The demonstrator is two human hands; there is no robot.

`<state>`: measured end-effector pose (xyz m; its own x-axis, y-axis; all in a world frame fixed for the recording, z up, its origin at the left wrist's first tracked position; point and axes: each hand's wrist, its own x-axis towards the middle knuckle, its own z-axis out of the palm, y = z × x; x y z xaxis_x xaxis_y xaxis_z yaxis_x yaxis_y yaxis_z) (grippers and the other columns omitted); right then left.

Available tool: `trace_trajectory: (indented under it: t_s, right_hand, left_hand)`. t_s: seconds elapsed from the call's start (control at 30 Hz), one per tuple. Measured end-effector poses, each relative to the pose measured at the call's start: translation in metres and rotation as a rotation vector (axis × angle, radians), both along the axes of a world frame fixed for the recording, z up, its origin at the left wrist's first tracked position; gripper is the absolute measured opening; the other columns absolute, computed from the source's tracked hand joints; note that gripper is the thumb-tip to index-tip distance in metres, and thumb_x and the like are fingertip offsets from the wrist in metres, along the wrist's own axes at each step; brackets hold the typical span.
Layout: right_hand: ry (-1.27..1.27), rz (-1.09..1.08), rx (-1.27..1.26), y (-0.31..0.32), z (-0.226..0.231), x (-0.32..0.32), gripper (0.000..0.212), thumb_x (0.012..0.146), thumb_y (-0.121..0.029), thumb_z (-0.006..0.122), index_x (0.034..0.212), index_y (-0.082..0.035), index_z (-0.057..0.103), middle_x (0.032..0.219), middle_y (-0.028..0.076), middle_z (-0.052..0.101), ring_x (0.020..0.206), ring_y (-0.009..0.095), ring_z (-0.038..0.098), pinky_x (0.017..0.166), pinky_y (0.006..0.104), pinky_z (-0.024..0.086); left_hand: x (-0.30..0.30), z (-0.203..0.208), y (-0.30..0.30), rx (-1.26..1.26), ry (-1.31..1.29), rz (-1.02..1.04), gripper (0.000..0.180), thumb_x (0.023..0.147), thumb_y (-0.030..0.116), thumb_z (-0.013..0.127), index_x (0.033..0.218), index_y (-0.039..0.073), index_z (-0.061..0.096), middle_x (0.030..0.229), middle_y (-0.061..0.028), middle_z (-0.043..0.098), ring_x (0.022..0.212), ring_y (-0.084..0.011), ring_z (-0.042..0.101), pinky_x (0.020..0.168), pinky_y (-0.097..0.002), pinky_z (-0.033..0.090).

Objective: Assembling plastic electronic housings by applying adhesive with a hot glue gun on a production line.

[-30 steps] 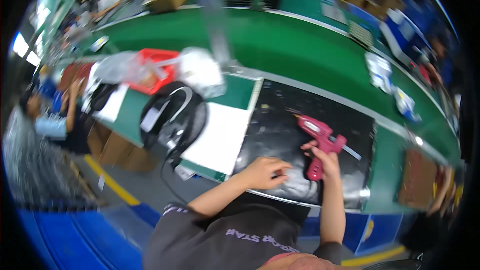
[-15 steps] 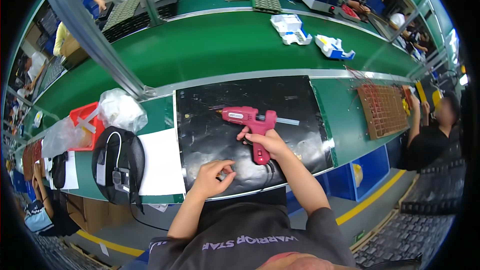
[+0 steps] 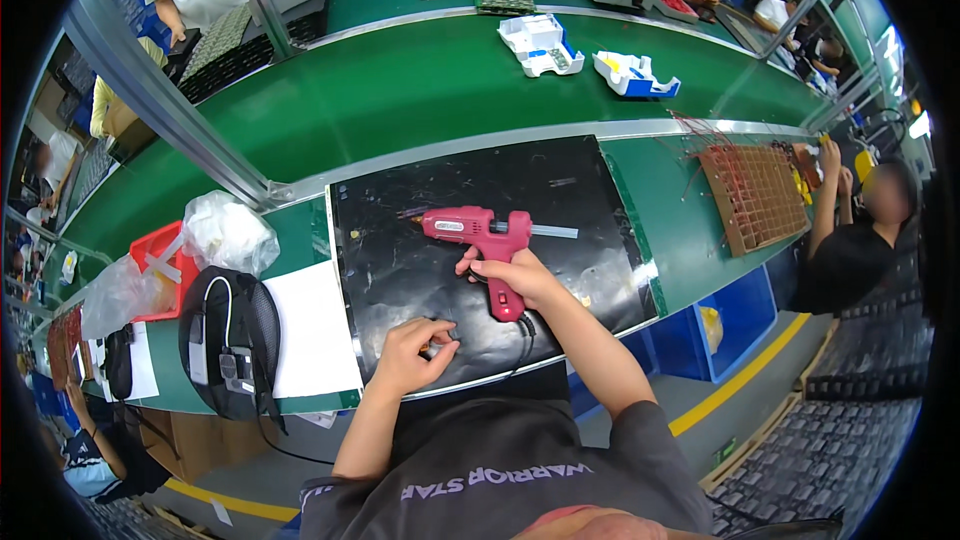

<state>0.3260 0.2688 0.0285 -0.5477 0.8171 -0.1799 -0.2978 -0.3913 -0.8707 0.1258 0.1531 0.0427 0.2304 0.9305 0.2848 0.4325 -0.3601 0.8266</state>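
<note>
My right hand grips the handle of a red hot glue gun over the black mat. Its nozzle points left, and a clear glue stick sticks out of its back. A dark cord runs down from the handle toward the table's front edge. Close to that edge, my left hand is curled, thumb against fingers. Something small shows between them, too hidden to name.
Left of the mat are white paper, a black mesh bag with a cable, and a red bin with plastic bags. White-blue casings lie on the green belt. A brown grid tray and a co-worker are at right.
The whole view has shifted slightly, moving the scene left. The white-blue casings have drifted a little left along the belt. Both hands keep nearly the same pose, with the glue gun still held.
</note>
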Motion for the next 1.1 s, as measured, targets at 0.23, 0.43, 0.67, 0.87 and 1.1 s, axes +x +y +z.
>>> trace_trajectory:
  t_s: [0.23, 0.43, 0.67, 0.87, 1.1]
  right_hand:
    - [0.006, -0.012, -0.042, -0.001, 0.002, 0.001, 0.021, 0.082, -0.007, 0.066, 0.100, -0.001, 0.058, 0.093, 0.010, 0.066, 0.083, 0.015, 0.063, 0.075, 0.0279, 0.049]
    - [0.022, -0.010, -0.044, -0.001, -0.001, 0.004, 0.021, 0.083, -0.006, 0.064, 0.101, -0.001, 0.058, 0.096, 0.011, 0.066, 0.085, 0.016, 0.062, 0.077, 0.0287, 0.049]
    - [0.089, -0.076, 0.039, -0.003, -0.006, 0.004, 0.028, 0.084, -0.009, 0.064, 0.110, -0.002, 0.056, 0.105, 0.005, 0.059, 0.097, 0.013, 0.057, 0.079, 0.0269, 0.049]
    - [0.002, -0.068, 0.068, 0.002, 0.007, 0.000, 0.026, 0.082, -0.005, 0.064, 0.106, -0.003, 0.053, 0.091, 0.004, 0.059, 0.086, 0.013, 0.059, 0.073, 0.0270, 0.048]
    - [0.059, -0.005, -0.051, 0.005, -0.003, 0.005, 0.022, 0.080, -0.003, 0.064, 0.101, -0.001, 0.056, 0.093, 0.008, 0.064, 0.086, 0.015, 0.062, 0.075, 0.0273, 0.049]
  left_hand:
    - [0.000, 0.016, -0.003, 0.038, 0.008, -0.065, 0.019, 0.069, 0.003, 0.071, 0.086, 0.001, 0.065, 0.069, -0.0081, 0.064, 0.061, -0.0228, 0.062, 0.056, -0.0301, 0.047]
    - [0.012, 0.073, 0.024, 0.023, -0.181, -0.040, 0.021, 0.072, -0.001, 0.067, 0.093, -0.001, 0.064, 0.074, -0.0080, 0.065, 0.064, -0.0166, 0.062, 0.062, -0.0263, 0.048]
    - [0.073, 0.122, 0.107, -0.072, 0.029, -0.397, 0.014, 0.079, 0.008, 0.065, 0.091, 0.001, 0.066, 0.080, -0.0125, 0.068, 0.076, -0.0201, 0.067, 0.068, -0.0293, 0.051]
    - [0.140, 0.125, 0.165, 0.023, 0.057, -0.406, 0.023, 0.082, 0.020, 0.066, 0.069, 0.001, 0.063, 0.059, -0.0123, 0.061, 0.054, -0.0248, 0.063, 0.050, -0.0323, 0.047]
    - [0.189, 0.097, 0.293, 0.009, 0.017, -0.487, 0.051, 0.074, 0.000, 0.064, 0.123, 0.002, 0.051, 0.121, -0.0159, 0.058, 0.104, -0.0256, 0.062, 0.087, -0.0339, 0.050]
